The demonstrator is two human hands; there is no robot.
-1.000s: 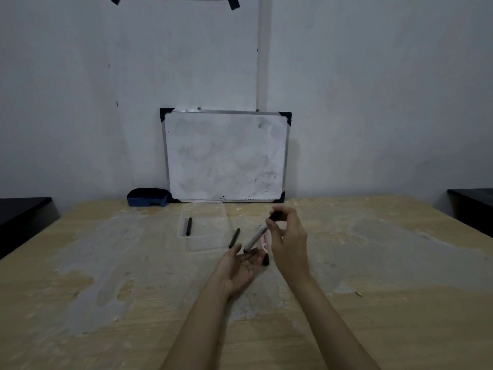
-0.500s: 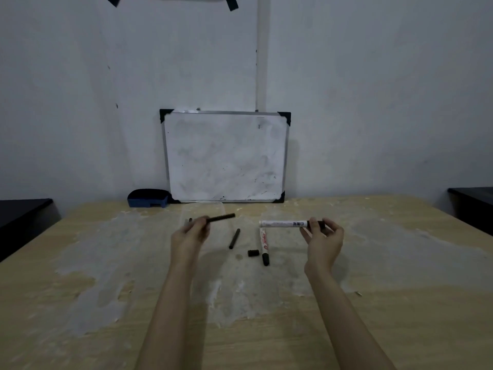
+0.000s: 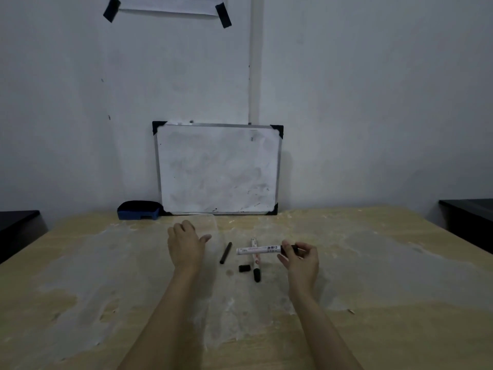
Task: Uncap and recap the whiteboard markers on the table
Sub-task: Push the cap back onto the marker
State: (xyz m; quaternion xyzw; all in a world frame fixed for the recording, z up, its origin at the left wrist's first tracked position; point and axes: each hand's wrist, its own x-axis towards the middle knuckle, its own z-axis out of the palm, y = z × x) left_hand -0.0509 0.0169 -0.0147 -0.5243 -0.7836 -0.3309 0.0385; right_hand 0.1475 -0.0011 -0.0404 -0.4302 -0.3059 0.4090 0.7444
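Note:
My right hand (image 3: 300, 259) grips a white whiteboard marker (image 3: 258, 249) by its black right end and holds it level just above the table. Under it a second white marker (image 3: 255, 264) lies pointing toward me, its black cap nearest me. A loose black cap (image 3: 244, 268) rests just left of that marker. A slim black marker (image 3: 226, 252) lies further left. My left hand (image 3: 185, 244) hovers palm down over a clear plastic tray (image 3: 213, 222), thumb spread, with nothing visible in it.
A small whiteboard (image 3: 217, 169) leans on the wall at the table's back edge, with a blue eraser (image 3: 138, 210) beside it. Dark furniture stands off the table's left (image 3: 16, 228) and right (image 3: 469, 222) sides.
My left hand held a slim black marker half a second ago; that marker is no longer visible and the hand has opened over the tray. My right hand keeps the white marker level.

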